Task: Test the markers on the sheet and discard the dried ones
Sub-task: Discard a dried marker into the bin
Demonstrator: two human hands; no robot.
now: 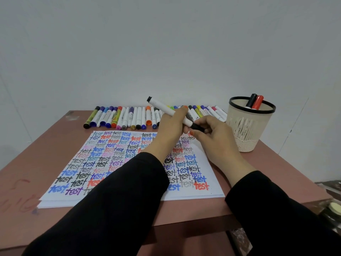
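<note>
A white sheet [118, 159] covered with the word "test" in many colours lies on the table. Above its far edge my left hand [171, 126] grips the white barrel of a marker [160, 106] that slants up to the left. My right hand [215, 137] pinches that marker's black cap [197, 127] at the lower right end; whether the cap is on or just off I cannot tell. Behind the sheet lies a row of several capped markers [129, 117]. A beige mesh cup [249, 130] at the right holds a black marker [251, 100] and a red marker [258, 102].
The brown table [27, 163] has red scribbles at its near left. Its right edge falls off just beyond the cup, with clutter below at the far right [334, 207]. A pale wall stands close behind the marker row.
</note>
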